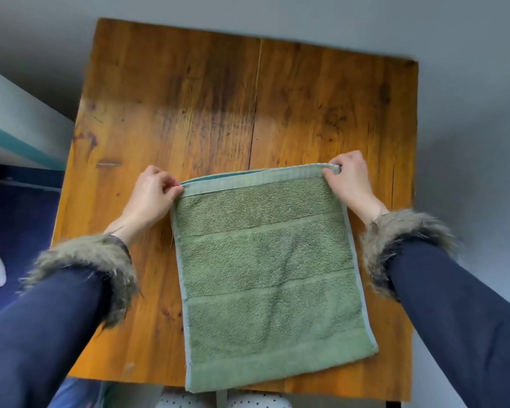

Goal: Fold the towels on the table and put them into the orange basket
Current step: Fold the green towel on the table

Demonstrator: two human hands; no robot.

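Pinching the green towel's (265, 269) far corners, both hands (150, 195) (349, 184) over the table (189, 98).

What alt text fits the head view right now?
A person's left hand and right hand each pinch a far corner of a green towel lying on a wooden table. Its near edge overhangs the table; no basket shows.

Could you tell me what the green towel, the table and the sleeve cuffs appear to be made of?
Green towel: looks like cotton terry, with a looped matte pile and flat woven bands. Table: seemingly solid wood planks, with visible grain, knots, a seam between the boards and a slight sheen that suggests varnish. Sleeve cuffs: shaggy brown-grey fur, probably faux.
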